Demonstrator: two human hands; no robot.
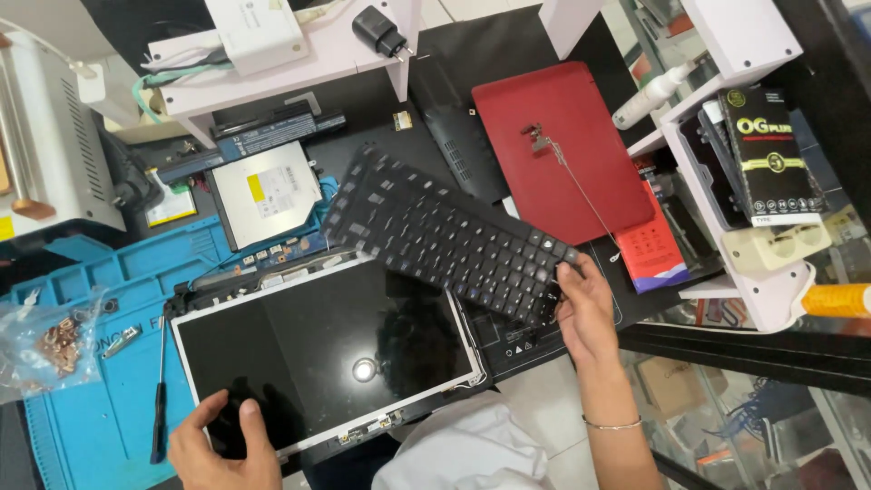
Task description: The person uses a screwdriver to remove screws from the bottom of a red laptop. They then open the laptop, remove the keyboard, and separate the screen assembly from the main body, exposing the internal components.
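Cluttered repair table [109,272]: keyboard [445,236] already off, pinched at its corner by right hand [585,308]; left hand [222,445] spread flat on bare screen panel [327,354]; reassembly pending.

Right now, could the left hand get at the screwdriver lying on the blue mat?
Probably yes. The left hand rests on the screen panel's near corner, and the screwdriver lies just beside it on the blue mat, with nothing between them.

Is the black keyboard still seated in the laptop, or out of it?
Out. The right hand holds the black keyboard by one end, lifted and tilted above the bare screen panel, clear of any housing.
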